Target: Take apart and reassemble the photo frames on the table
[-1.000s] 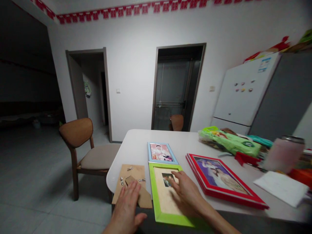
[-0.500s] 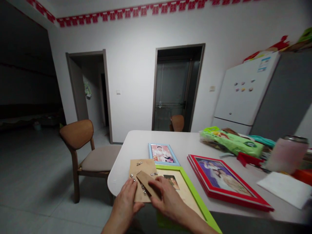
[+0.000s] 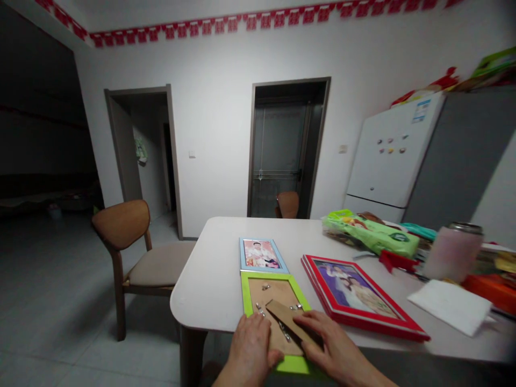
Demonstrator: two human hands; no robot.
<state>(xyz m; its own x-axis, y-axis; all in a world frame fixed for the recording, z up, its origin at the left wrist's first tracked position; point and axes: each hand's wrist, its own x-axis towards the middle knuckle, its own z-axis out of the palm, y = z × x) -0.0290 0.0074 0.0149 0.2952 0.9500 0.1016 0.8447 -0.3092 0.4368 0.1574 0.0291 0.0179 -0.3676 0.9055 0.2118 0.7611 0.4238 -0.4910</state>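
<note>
A brown picture-frame backing board (image 3: 278,317), with metal clips and a fold-out stand (image 3: 288,322), lies within the opening of a lime-green picture frame (image 3: 296,364). My left hand (image 3: 252,344) grips the board's lower left side, fingers along the edge and thumb near the bottom. My right hand (image 3: 332,341) is closed on the stand at the lower right, thumb below and fingers above. The green frame's lower right part is hidden behind my right hand. Beyond it lies a light-blue framed photo (image 3: 262,253).
Stacked red framed photos (image 3: 363,298) lie to the right on the white table (image 3: 209,279). Further right are a green plastic package (image 3: 371,234), a pink jar (image 3: 453,252) and white tissue (image 3: 449,306). A chair (image 3: 157,266) stands left, a fridge (image 3: 391,156) at back right.
Both hands have brought the backing board rightward over the green frame and down into its opening. The photo inside the frame is now covered. The view has shifted slightly.
</note>
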